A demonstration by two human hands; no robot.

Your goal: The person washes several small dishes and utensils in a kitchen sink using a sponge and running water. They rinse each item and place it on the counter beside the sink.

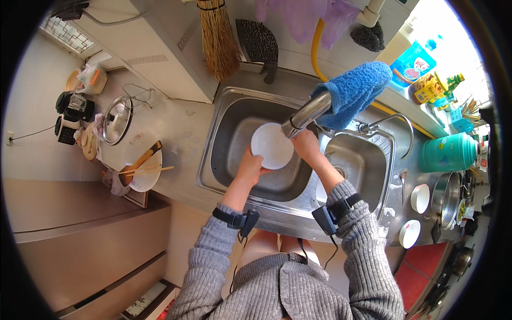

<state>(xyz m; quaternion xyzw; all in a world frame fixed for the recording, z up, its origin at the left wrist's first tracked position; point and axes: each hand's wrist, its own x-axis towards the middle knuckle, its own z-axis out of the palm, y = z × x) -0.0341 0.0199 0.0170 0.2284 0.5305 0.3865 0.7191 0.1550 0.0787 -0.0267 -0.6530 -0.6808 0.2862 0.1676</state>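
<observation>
A white bowl (pixel 272 146) is over the large left basin (pixel 232 160) of a stainless steel double sink, its round face turned up towards me. My left hand (pixel 251 166) grips its lower left rim, thumb on the near side. Close to the bowl's right edge is my right hand (pixel 307 146), partly behind the metal faucet spout (pixel 306 116); its fingertips are hidden, so I cannot tell whether they touch the bowl. Over the spout's upper part hangs a blue cloth (pixel 356 94). No water stream is visible.
Right of the smaller basin (pixel 370 168) stand a thin curved tap (pixel 408 128), two white bowls (pixel 420 199), a steel pan (pixel 446 198) and a teal thermos (pixel 448 152). At left lie a glass lid (pixel 117 120) and a white plate (pixel 150 176) with a wooden spatula (pixel 140 162).
</observation>
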